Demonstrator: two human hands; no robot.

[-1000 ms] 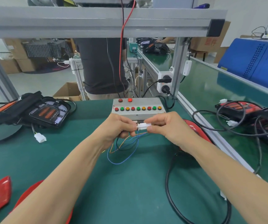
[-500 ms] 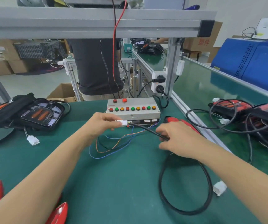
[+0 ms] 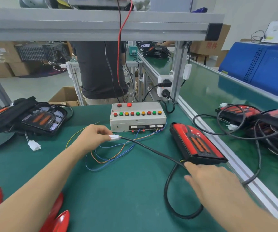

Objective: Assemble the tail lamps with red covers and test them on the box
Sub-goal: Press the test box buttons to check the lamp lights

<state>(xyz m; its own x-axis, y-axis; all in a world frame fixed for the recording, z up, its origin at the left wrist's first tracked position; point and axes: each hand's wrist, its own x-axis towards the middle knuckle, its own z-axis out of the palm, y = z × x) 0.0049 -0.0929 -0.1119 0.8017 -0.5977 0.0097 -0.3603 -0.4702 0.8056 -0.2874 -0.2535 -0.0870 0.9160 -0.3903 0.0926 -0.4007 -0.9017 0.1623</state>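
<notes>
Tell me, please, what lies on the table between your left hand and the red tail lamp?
In the head view, the black cable runs from the white connector toward the red tail lamp, crossing loose coloured wires.

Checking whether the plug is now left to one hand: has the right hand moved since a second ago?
Yes. The right hand left the white connector, moving right and toward the person, away from the test box.

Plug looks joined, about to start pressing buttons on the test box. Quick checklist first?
1. White plastic connector held in left hand: ok.
2. Fully latched: cannot tell.
3. Thick black cable reaches the red-covered tail lamp: ok.
4. Grey test box powered, one top red light lit: ok.
5. Lamp lit: not ok, looks dark.
6. Right hand free for buttons: ok, open over cable.
</notes>
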